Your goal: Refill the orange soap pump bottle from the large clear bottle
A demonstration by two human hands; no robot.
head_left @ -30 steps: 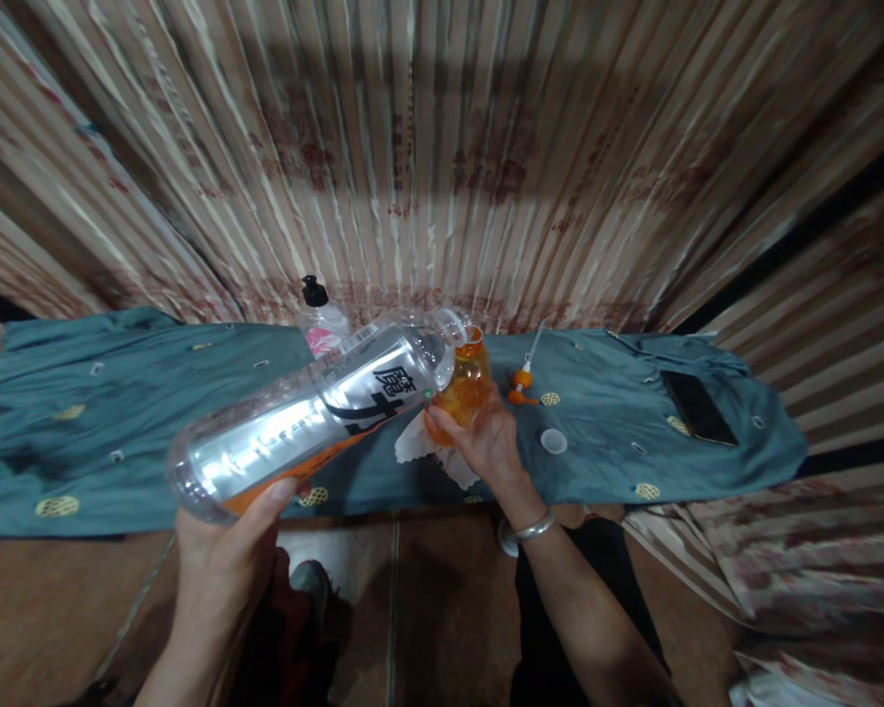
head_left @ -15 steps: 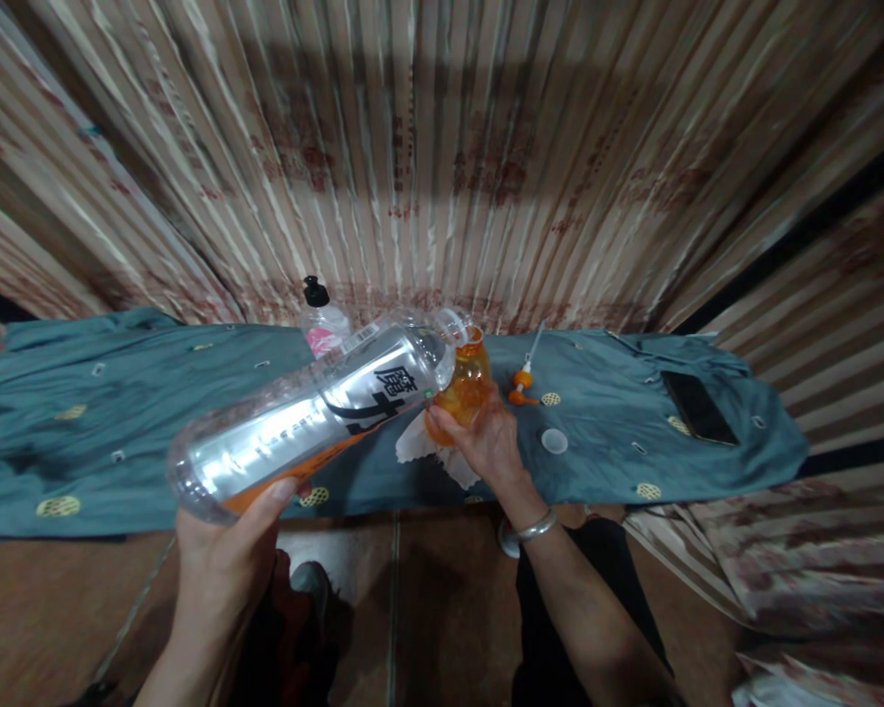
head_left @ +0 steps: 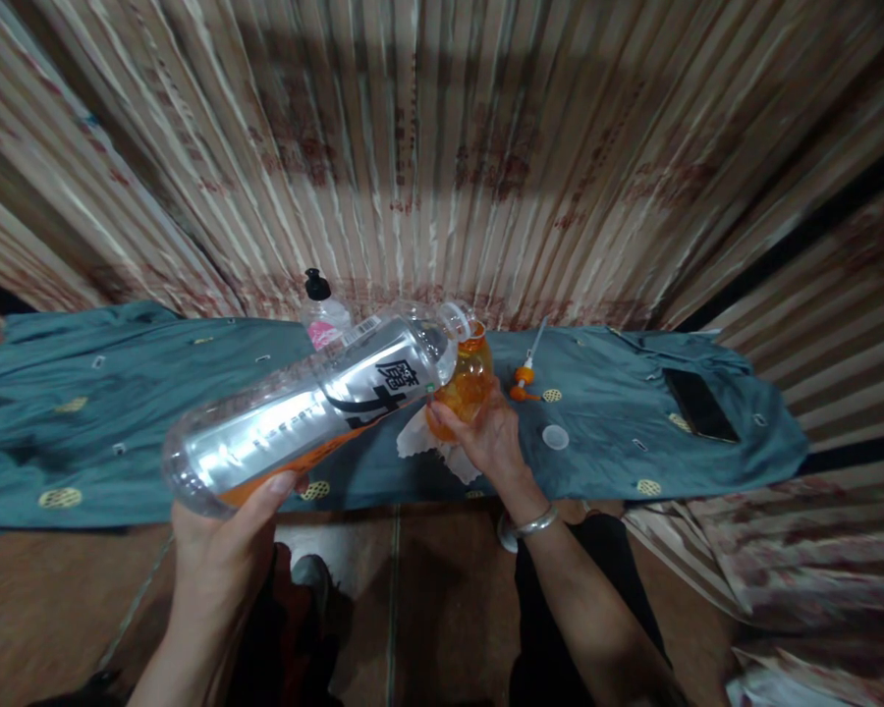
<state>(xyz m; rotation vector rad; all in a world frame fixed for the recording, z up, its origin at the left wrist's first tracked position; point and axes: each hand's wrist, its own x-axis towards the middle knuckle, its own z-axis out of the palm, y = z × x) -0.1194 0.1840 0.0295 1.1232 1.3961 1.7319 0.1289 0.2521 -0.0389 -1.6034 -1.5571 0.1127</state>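
Aslant in the left hand (head_left: 225,540), the clear bottle (head_left: 305,417).

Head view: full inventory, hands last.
Large labelled plastic bottle: 1, clear, left hand
Rounded translucent plastic bottle: 1, orange, right hand
Black-capped plastic bottle: 1, clear, behind large bottle
Plastic pump top: 1, orange, right of orange bottle
Small round disc: 1, white, below pump top
Flat rectangular phone: 1, black, right of disc
Thin scalloped sheet: 1, white, by orange bottle
Patterned fabric cloth: 1, teal, under disc, phone
Pleated fabric curtains: count unclear, beige, behind
Tiled floor: 1, brown, below
Crumpled item: 1, pale, bottom right
Metal bracelet: 1, silver, right wrist
Trousers: 1 pair, dark, bottom
Shoe: 1+, grey, lower left
Hands: 2, bare, holding bottles
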